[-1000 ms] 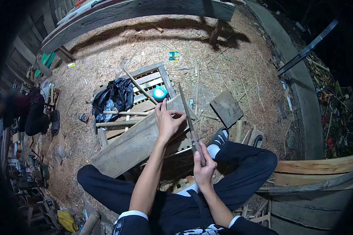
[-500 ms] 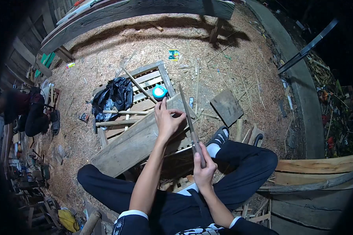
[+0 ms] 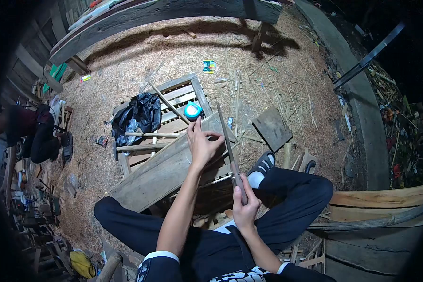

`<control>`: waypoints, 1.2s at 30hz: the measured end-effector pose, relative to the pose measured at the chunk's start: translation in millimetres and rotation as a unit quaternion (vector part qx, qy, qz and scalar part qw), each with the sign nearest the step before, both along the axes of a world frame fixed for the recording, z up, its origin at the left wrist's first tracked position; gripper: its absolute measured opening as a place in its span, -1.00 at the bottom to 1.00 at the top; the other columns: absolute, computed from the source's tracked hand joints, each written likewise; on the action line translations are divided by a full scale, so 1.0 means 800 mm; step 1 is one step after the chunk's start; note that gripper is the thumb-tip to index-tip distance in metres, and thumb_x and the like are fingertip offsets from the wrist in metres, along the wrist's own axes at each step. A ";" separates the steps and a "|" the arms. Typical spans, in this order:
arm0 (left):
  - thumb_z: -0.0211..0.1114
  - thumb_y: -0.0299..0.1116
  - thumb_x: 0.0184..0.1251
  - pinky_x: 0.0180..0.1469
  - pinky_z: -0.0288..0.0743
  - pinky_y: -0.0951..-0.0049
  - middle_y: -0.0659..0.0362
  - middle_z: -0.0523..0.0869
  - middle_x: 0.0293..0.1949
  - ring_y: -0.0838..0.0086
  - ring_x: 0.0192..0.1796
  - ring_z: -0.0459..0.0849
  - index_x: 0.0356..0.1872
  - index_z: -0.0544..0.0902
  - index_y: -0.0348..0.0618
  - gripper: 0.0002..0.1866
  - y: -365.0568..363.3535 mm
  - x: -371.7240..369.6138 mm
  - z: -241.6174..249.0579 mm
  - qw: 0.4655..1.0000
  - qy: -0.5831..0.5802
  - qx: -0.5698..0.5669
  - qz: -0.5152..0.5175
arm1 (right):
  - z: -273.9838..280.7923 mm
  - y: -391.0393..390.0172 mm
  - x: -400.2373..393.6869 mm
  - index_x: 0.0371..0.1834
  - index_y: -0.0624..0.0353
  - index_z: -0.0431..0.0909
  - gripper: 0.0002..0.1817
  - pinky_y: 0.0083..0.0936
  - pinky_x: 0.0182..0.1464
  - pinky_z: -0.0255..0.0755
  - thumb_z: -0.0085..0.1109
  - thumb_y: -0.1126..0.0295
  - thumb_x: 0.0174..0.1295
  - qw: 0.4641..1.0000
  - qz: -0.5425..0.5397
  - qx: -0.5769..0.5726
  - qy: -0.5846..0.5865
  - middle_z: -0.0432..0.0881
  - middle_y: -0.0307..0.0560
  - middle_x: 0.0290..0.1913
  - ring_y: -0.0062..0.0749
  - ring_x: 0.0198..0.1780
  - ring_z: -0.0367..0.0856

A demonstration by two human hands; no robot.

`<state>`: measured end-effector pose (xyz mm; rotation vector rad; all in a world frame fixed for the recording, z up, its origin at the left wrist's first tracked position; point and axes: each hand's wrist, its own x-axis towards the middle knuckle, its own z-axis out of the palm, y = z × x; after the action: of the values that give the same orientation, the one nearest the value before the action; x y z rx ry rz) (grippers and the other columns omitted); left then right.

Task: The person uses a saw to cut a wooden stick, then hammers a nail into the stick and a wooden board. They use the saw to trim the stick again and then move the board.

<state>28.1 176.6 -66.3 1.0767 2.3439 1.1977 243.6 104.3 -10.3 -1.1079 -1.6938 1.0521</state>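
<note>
A long narrow blade tool points up and slightly left, its handle in my right hand, whose fingers are wrapped round it. My left hand is just left of the blade, over a grey wooden board. Its thumb and index finger meet near the blade; whatever they pinch is too small to make out, and the other fingers stretch forward. A round blue tape measure sits just beyond my left fingertips, on a slatted wooden frame.
A black plastic bag and wooden sticks lie on the frame's left. A square board rests on shavings at right. A bench spans the top. Another person crouches at far left. Planks stand at lower right.
The view has shifted very slightly. Both hands and the blade hold nearly the same positions as before.
</note>
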 end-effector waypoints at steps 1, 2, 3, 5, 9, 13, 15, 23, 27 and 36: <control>0.69 -0.05 0.00 0.70 -0.02 0.05 -0.04 0.39 0.63 -0.04 0.64 0.18 -0.29 0.97 0.11 -0.73 0.002 -0.001 -0.001 1.000 0.000 0.001 0.000 | 0.002 0.003 -0.001 0.42 0.41 0.57 -0.53 -0.37 0.24 0.59 0.20 0.35 0.56 1.000 0.000 0.001 0.000 0.80 0.26 0.17 -0.29 0.16 0.80; 0.70 -0.05 -0.01 0.71 -0.02 0.05 -0.04 0.39 0.62 -0.02 0.64 0.18 -0.29 0.97 0.10 -0.72 0.002 -0.002 -0.003 1.000 0.018 0.002 -0.002 | 0.002 0.008 -0.004 0.42 0.41 0.56 -0.53 -0.37 0.24 0.59 0.20 0.36 0.56 1.000 0.008 -0.025 -0.015 0.80 0.25 0.17 -0.29 0.15 0.79; 0.70 -0.05 -0.02 0.71 -0.02 0.05 -0.04 0.40 0.62 0.00 0.65 0.18 -0.28 0.97 0.09 -0.71 0.002 -0.001 -0.006 0.999 0.037 0.002 -0.003 | 0.005 0.013 -0.006 0.43 0.42 0.56 -0.52 -0.38 0.24 0.59 0.20 0.36 0.56 0.998 0.016 -0.052 -0.029 0.80 0.24 0.18 -0.29 0.14 0.79; 0.68 -0.06 -0.01 0.69 0.00 0.01 -0.07 0.39 0.62 -0.06 0.63 0.19 -0.32 0.96 0.11 -0.74 -0.001 0.002 -0.009 1.000 0.027 0.015 -0.004 | 0.002 0.013 -0.006 0.44 0.42 0.55 -0.52 -0.40 0.22 0.59 0.20 0.36 0.56 0.998 0.011 -0.044 -0.039 0.80 0.20 0.16 -0.33 0.13 0.78; 0.66 -0.06 0.01 0.68 0.01 -0.01 -0.11 0.38 0.61 -0.13 0.60 0.21 -0.36 0.96 0.10 -0.77 0.001 0.002 0.000 1.000 0.002 0.023 0.004 | 0.000 0.002 0.004 0.43 0.42 0.56 -0.52 -0.44 0.19 0.59 0.19 0.35 0.57 0.999 0.006 -0.041 -0.011 0.81 0.16 0.14 -0.44 0.11 0.76; 0.66 -0.06 0.01 0.67 0.02 -0.02 -0.12 0.39 0.61 -0.12 0.60 0.21 -0.36 0.96 0.14 -0.78 0.001 0.003 -0.003 0.999 0.014 0.038 0.007 | 0.003 0.010 -0.001 0.43 0.45 0.55 -0.52 -0.44 0.18 0.60 0.19 0.36 0.57 0.999 0.009 -0.032 -0.025 0.81 0.18 0.13 -0.46 0.11 0.76; 0.66 -0.06 0.02 0.66 0.03 -0.02 -0.13 0.39 0.61 -0.13 0.60 0.21 -0.36 0.96 0.14 -0.78 0.000 0.002 0.000 0.999 0.015 0.035 0.007 | 0.001 0.009 -0.002 0.44 0.39 0.55 -0.52 -0.28 0.30 0.57 0.20 0.35 0.56 0.997 0.014 -0.073 -0.016 0.75 0.32 0.25 -0.08 0.31 0.75; 0.68 -0.06 0.02 0.68 0.05 0.03 -0.03 0.41 0.60 -0.02 0.62 0.22 -0.33 0.96 0.08 -0.75 0.001 0.004 0.000 1.000 0.024 0.013 0.011 | 0.004 0.011 -0.007 0.43 0.41 0.55 -0.53 -0.25 0.33 0.55 0.20 0.36 0.56 0.996 0.016 -0.083 -0.030 0.72 0.32 0.31 -0.07 0.36 0.71; 0.68 -0.04 0.01 0.69 0.04 0.03 -0.01 0.42 0.60 -0.03 0.62 0.21 -0.32 0.96 0.10 -0.73 0.001 0.003 0.004 1.000 0.019 0.002 0.005 | -0.005 -0.007 0.002 0.40 0.40 0.58 -0.55 -0.25 0.29 0.57 0.20 0.37 0.55 1.000 -0.004 -0.023 -0.003 0.71 0.38 0.28 0.01 0.33 0.73; 0.67 -0.04 0.00 0.69 0.03 -0.03 -0.01 0.42 0.60 -0.10 0.63 0.20 -0.31 0.97 0.14 -0.75 0.000 0.003 0.005 1.000 0.020 0.012 0.006 | -0.004 -0.012 0.008 0.45 0.39 0.54 -0.53 -0.28 0.31 0.56 0.17 0.38 0.56 0.999 0.004 -0.049 -0.003 0.72 0.33 0.30 -0.05 0.37 0.71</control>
<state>30.2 176.8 -62.3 1.1071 2.3742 1.2233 249.8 94.4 -13.8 -1.1682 -1.6675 1.1483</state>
